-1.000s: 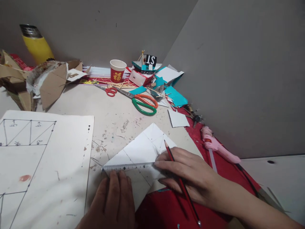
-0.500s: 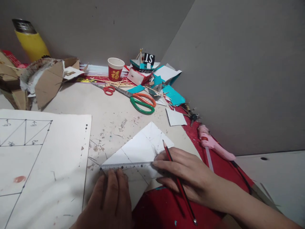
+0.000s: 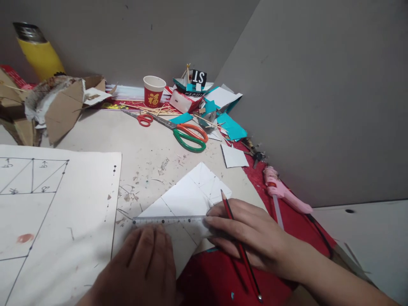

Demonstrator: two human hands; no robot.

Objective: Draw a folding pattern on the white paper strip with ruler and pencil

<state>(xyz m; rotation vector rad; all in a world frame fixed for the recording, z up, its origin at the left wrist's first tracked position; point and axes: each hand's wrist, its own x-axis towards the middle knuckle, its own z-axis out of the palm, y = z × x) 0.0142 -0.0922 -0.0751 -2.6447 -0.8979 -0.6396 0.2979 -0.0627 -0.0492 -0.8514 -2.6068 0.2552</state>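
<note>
A clear ruler (image 3: 177, 220) lies across a white triangular piece of card (image 3: 183, 197) with thin pencil lines on it. My left hand (image 3: 146, 259) rests on the ruler's left part, fingers lying flat along its near edge. At the other end, my right hand (image 3: 255, 238) has its thumb and fingertips on the ruler and card. It also keeps a red and black pencil (image 3: 244, 253) between its fingers, the point facing away from me and off the card. The ruler's near edge is partly hidden by my left fingers.
On the left lies a large drawn sheet (image 3: 73, 204). Behind are orange-green scissors (image 3: 191, 138), small red scissors (image 3: 144, 120), a paper cup (image 3: 154, 91), cardboard pieces (image 3: 65, 110) and a yellow bottle (image 3: 41, 57). A pink glue gun (image 3: 283, 191) lies at right on red cloth.
My left hand has slid slightly left and its fingers lie flatter by the ruler. My right hand and the pencil have barely moved. The whole view has shifted a little.
</note>
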